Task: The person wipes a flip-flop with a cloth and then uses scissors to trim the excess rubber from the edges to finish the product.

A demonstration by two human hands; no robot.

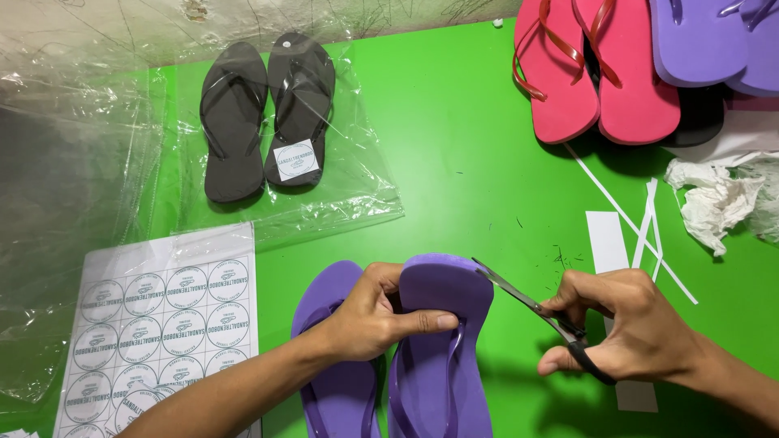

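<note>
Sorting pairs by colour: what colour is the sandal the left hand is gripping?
Purple, sole and strap alike; the sandal under the left hand shows clearly in the head view.

Two bare forearms, left grip (375,312), right grip (621,324); no sleeves, rings, watch visible.

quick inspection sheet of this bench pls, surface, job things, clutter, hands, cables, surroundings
surface: green table, with small dark specks near the scissors.
job's things: purple flip-flop tilted up on its edge, a second purple flip-flop flat beside it; scissors, blades open at the sole's edge.
clutter: white paper strips, crumpled paper, round sticker sheet.
grippers: left hand in a grip on the tilted flip-flop; right hand in the scissor handles.
cables: nothing seen.
surroundings: black flip-flops bagged in clear plastic, pink flip-flops, more purple ones, loose plastic bags.
</note>
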